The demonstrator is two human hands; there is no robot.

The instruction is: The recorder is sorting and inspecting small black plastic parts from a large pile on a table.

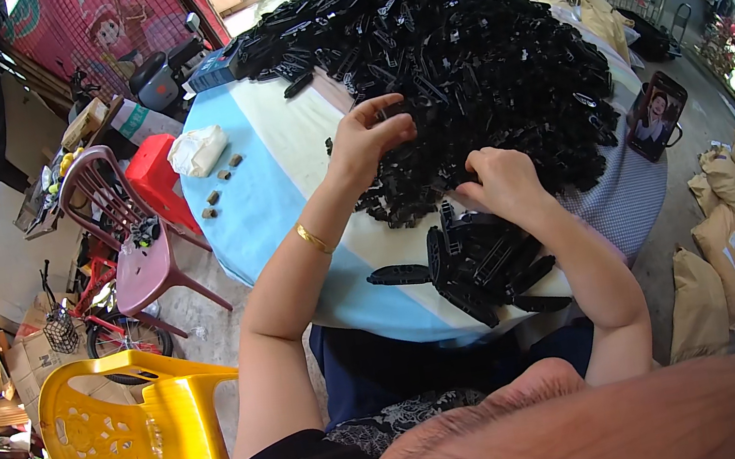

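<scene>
Nearest: the person's head. Beyond: loose black parts on the tablecloth. Right hand: fingers curled; I cannot tell whether pinching. Left hand: thumb and fingers parted. Beyond both hands: a large heap of black parts.

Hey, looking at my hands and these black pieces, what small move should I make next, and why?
Probably bring your left hand to the large black pile and pinch one piece: its thumb and fingers stand apart at the pile's left edge, with nothing evident between them. Your right hand is beside the smaller heap; whether it holds anything is unclear.
</scene>
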